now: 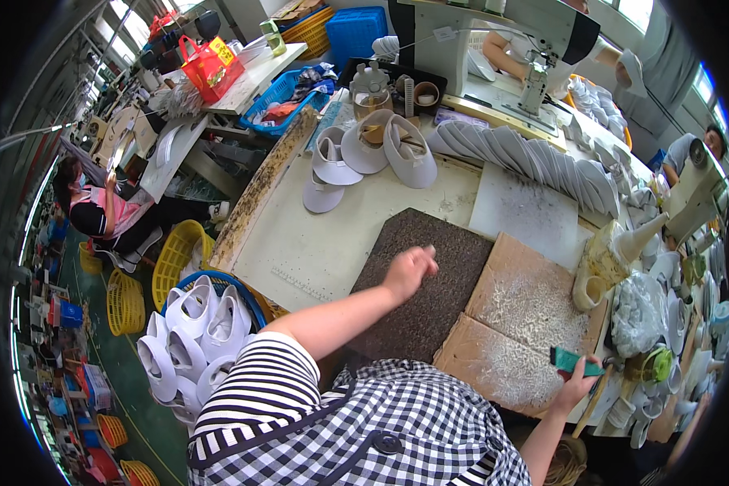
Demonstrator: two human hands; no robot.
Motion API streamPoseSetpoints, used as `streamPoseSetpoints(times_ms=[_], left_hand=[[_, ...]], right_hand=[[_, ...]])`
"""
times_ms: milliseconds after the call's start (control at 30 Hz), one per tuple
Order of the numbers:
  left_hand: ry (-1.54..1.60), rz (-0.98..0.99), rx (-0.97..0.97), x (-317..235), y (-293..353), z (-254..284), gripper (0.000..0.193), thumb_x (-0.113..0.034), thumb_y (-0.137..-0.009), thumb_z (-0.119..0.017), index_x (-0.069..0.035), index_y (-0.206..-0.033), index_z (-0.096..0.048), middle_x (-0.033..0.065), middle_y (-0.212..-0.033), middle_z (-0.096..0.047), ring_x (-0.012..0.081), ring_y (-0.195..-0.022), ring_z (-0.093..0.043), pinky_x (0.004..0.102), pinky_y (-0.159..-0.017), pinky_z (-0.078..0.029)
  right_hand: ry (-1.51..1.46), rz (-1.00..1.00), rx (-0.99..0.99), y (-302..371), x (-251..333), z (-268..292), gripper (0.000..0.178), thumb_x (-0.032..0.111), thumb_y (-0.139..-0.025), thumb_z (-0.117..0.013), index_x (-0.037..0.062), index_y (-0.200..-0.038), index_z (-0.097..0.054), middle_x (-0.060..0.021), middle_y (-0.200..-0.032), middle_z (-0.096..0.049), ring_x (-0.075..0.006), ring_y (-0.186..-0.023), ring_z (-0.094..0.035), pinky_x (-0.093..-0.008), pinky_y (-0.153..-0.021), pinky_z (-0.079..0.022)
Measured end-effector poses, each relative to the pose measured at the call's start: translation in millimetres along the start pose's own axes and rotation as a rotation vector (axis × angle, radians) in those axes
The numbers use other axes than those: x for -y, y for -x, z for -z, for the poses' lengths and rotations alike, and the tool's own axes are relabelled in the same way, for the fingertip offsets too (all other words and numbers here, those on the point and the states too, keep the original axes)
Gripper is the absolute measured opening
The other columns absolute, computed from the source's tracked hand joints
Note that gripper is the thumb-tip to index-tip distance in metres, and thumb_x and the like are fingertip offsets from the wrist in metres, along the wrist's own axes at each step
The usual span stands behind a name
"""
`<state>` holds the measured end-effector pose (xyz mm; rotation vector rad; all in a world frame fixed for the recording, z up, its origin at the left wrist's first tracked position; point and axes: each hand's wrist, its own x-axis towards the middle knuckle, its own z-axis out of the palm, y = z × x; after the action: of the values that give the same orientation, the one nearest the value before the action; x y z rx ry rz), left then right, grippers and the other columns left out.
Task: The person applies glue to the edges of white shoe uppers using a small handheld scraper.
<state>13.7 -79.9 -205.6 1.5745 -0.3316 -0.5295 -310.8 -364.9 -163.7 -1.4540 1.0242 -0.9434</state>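
Note:
My left hand (411,271) is over a dark speckled board (409,239) with its fingers curled in, and nothing shows in them. At the right, my right hand (573,387) grips a flat green brush (575,362) near the edge of a cardboard sheet (478,356). White, crusty residue covers much of the cardboard. Beyond the left hand stand several white curved shoe uppers (410,154) on the pale tabletop (259,235). A long overlapping row of white pieces (526,158) lies farther back to the right.
A glue-crusted container (595,271) and a clear plastic bag (644,320) crowd the right side. A sewing machine (535,81) stands at the back. White uppers (190,344) fill a basket at my left. Yellow baskets (125,304) and a seated person (105,206) are farther left.

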Motion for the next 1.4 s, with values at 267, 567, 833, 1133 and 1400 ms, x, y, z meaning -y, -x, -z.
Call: streamPoseSetpoints(times_ms=[267,567,833,1133,1400], left_hand=[[-0.616,-0.261,-0.606,-22,-172,55,0.03,-0.029,-0.087,-0.062,-0.002,-0.101,-0.058,0.0186,-0.102,-0.059,0.035,-0.1,-0.054,0.0411,-0.087,-0.043],[-1.341,-0.19,-0.405,-27,-207,58,0.057,-0.029,-0.069,-0.077,-0.01,-0.116,-0.052,0.0127,-0.119,-0.052,0.0321,-0.116,-0.046,0.0462,-0.101,-0.031],[-1.029,-0.356,-0.077,-72,-147,21,0.051,-0.019,-0.068,-0.076,-0.005,-0.11,-0.05,0.0159,-0.106,-0.054,0.0324,-0.103,-0.052,0.0419,-0.093,-0.038],[-1.007,-0.589,0.994,-110,25,-72,0.042,-0.02,-0.073,-0.073,-0.005,-0.108,-0.055,0.016,-0.101,-0.058,0.0347,-0.089,-0.06,0.0426,-0.079,-0.05],[-0.979,-0.73,0.929,-90,64,-57,0.058,-0.011,-0.065,-0.075,-0.005,-0.118,-0.053,0.0128,-0.107,-0.06,0.031,-0.111,-0.053,0.0512,-0.107,-0.029]], right_hand=[[0.014,-0.052,0.12,31,3,-33,0.023,0.015,-0.094,-0.056,0.0103,-0.115,-0.047,-0.0027,-0.096,-0.051,-0.0099,-0.07,-0.055,-0.0227,-0.053,-0.05],[0.067,-0.074,0.208,28,18,-56,0.021,0.012,-0.09,-0.061,0.0081,-0.108,-0.051,-0.0022,-0.085,-0.055,-0.0095,-0.072,-0.056,-0.0244,-0.058,-0.049],[0.278,0.061,0.216,31,34,-42,0.018,0.023,-0.095,-0.055,0.0066,-0.101,-0.054,-0.0107,-0.088,-0.062,-0.0245,-0.078,-0.061,-0.0319,-0.071,-0.048],[0.481,0.679,0.814,42,87,-107,0.027,0.016,-0.085,-0.061,0.0086,-0.112,-0.058,-0.0112,-0.106,-0.065,-0.0307,-0.097,-0.064,-0.0386,-0.08,-0.051],[0.699,0.805,0.854,70,33,-113,0.037,0.026,-0.078,-0.067,0.0061,-0.108,-0.055,-0.0113,-0.11,-0.055,-0.0326,-0.085,-0.062,-0.0414,-0.072,-0.051]])
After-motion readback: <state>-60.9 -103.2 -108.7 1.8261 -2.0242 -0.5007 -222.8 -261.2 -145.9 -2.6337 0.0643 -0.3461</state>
